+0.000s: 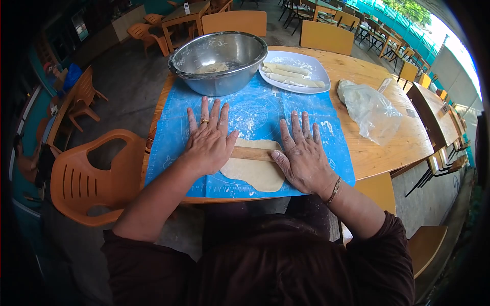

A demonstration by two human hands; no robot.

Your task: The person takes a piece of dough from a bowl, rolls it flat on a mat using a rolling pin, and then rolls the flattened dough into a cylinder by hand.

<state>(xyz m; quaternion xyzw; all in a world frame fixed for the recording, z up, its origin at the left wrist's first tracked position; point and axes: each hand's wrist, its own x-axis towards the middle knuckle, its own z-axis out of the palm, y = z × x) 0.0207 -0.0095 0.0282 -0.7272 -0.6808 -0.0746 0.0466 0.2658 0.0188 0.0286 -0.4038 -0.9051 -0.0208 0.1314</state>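
A flattened sheet of dough (pixel 253 176) lies on a blue, flour-dusted baking mat (pixel 176 115). Across the dough runs a wooden rolling pin (pixel 253 153), its two ends hidden under my palms. My left hand (pixel 208 140) rests flat over the pin's left end, fingers spread, a ring on one finger. Over the right end lies my right hand (pixel 304 153), also flat with its fingers apart and dusted with flour. Neither hand wraps round the pin.
Behind the mat stands a steel bowl (pixel 222 84) with some dough (pixel 213 67) inside. Beside it, a white plate (pixel 319 69) carries rolled dough pieces (pixel 293 76). A plastic bag (pixel 370 109) sits on the wooden table (pixel 403 137). An orange chair (pixel 97 176) is at the left.
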